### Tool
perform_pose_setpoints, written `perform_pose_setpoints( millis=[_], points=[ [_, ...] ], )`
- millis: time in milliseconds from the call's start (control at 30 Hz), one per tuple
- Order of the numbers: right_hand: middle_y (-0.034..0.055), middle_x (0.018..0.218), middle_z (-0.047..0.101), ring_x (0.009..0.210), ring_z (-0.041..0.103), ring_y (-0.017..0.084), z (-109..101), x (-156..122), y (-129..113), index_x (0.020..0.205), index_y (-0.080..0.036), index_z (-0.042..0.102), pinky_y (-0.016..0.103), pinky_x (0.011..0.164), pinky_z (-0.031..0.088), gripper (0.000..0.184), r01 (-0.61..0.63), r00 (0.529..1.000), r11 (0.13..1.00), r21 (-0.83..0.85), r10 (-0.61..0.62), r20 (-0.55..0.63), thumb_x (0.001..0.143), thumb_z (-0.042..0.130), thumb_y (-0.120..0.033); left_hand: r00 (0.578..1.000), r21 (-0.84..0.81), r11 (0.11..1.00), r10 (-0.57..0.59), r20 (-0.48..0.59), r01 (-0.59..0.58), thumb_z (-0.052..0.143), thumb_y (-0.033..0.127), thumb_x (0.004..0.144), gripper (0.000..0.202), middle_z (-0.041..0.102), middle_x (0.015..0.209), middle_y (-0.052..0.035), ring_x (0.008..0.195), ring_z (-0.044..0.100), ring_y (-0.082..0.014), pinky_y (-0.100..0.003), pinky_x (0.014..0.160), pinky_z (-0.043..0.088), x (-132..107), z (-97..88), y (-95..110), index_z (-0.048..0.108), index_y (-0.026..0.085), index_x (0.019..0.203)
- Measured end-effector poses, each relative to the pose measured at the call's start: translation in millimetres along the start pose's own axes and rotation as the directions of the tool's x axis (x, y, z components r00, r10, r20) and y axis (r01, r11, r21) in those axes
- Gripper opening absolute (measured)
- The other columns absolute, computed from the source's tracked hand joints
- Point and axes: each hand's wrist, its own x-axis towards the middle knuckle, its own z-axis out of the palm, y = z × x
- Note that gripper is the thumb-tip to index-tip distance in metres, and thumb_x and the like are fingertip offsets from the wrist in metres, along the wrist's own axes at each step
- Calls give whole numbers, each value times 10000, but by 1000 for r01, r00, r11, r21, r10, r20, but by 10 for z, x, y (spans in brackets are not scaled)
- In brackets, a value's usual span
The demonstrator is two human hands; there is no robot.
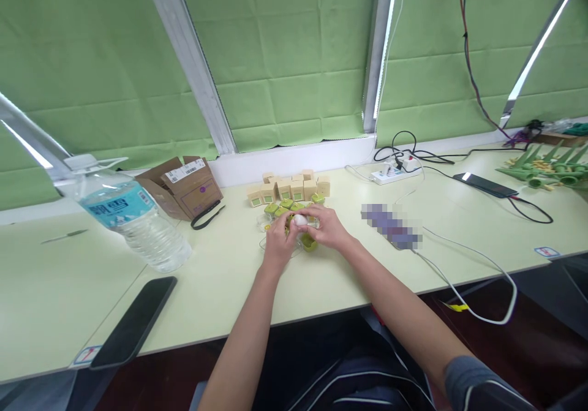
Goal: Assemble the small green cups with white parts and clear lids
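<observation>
Left hand and right hand are closed on a small white object, which is held near the frame's centre; green pieces and small tan boxes are placed just above.

Head view: camera mounted on my head, above the near edge of the table, facing forward and down; wide field, my left hand and right hand near centre, green blind beyond.

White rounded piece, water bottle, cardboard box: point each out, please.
White rounded piece (300, 220), head view: middle of its visible surface.
Water bottle (123, 207), head view: its blue label.
Cardboard box (192, 198), head view: its front panel.
</observation>
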Motion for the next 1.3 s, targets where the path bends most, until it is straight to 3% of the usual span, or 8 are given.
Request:
perform_pose_setpoints(
  millis=[567,800,1000,1133,1300],
  points=[
    [77,967,727,908,668,231,6,-6,-26,1153,-226,729,385,838,552,333,-29,1000,996,79,30,-10,909,696,-450,998,-81,995,-63,-16,61,496,421,1011,323,749,1023,-74,885,689,-198,-351,841,545,2,-47,89,665,197,1171],
    [78,1033,748,943,686,232,11,-5,8,1156,-244,724,383,839,573,359,-55,998,995,81,58,-34,914,686,-506,999,-137,990,-24,29,28,444,318,1012,344,708,1184,-98,1048,666,-222,-375,904,541,-14,-82,119,604,210,1297],
    [77,1088,754,983,708,230,13,3,1,1136,-249,728,383,867,597,348,-85,993,991,102,93,-79,917,679,-516,994,-151,987,72,80,-60,550,214,902,474,632,1321,-113,1105,631,-232,-366,884,546,-38,-75,130,512,235,1374],
    [77,1105,750,999,710,222,27,1,7,1146,-242,728,370,878,604,330,-97,990,987,127,108,-86,916,687,-475,995,-91,995,56,87,-48,627,228,881,559,605,1358,-116,1139,618,-230,-359,901,543,-60,-48,164,471,249,1417],
    [64,1093,758,971,716,208,54,-2,-10,1141,-248,736,367,882,610,323,-127,987,979,159,140,-75,890,715,-451,998,-35,998,51,40,-50,693,285,885,521,632,1323,-102,1172,618,-234,-381,953,531,-48,-11,106,507,251,1370]
  ],
)
